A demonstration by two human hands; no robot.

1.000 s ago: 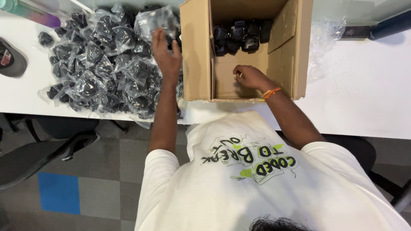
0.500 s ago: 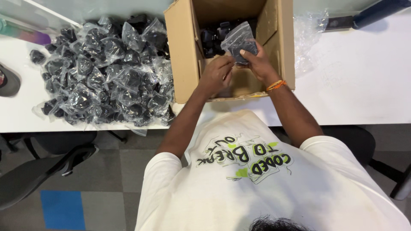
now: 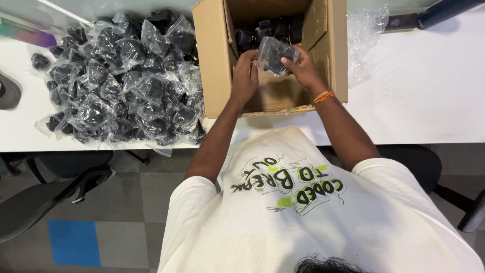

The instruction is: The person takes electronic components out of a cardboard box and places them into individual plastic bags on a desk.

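Office/packing area: white desk (image 3: 429,101), office chair (image 3: 45,194), carpet tiles (image 3: 70,242).

Shirt: we are wearing a white short-sleeved tee with a black and green print.
Right wrist: we are wearing an orange thread band (image 3: 322,96).

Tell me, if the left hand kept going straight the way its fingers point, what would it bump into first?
The left hand points deeper into the cardboard box, so it would probably first meet the loose black parts piled at the far end, though depth is hard to judge from above.
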